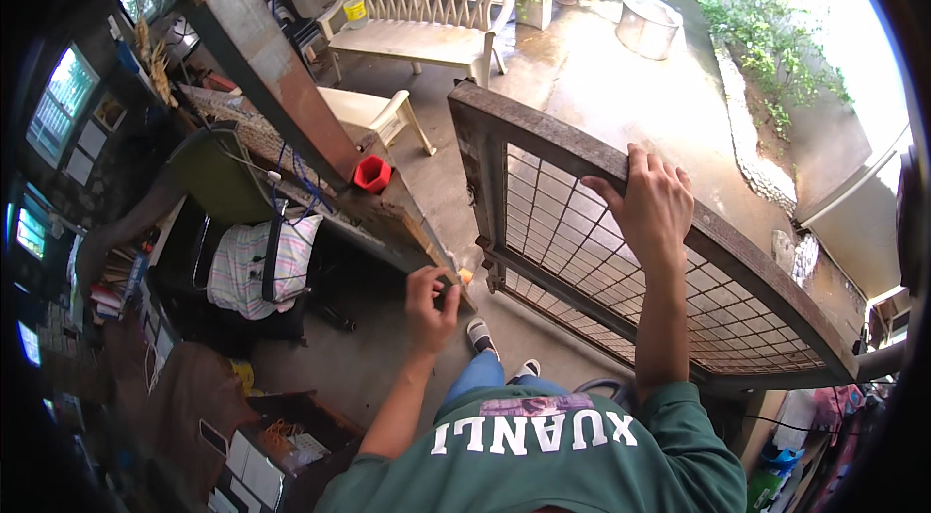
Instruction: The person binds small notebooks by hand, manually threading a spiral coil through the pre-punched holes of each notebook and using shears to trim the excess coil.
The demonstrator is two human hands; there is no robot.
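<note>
The right hand [655, 198] is draping loosely spread fingers over the rusty brown, metal-framed mesh gate [582, 217] beneath it, apparently standing part-open, with full closing remaining undone. The left hand [432, 309] is half-curling beside the weathered wooden ledge [402, 215], its contents unclear.

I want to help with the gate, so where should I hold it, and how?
Probably by its top rail, with hands coming down from above and fingers over the edge. The rail is long and solid and faces upward, while the mesh below is only thin wire. The right hand rests on that rail.
</note>
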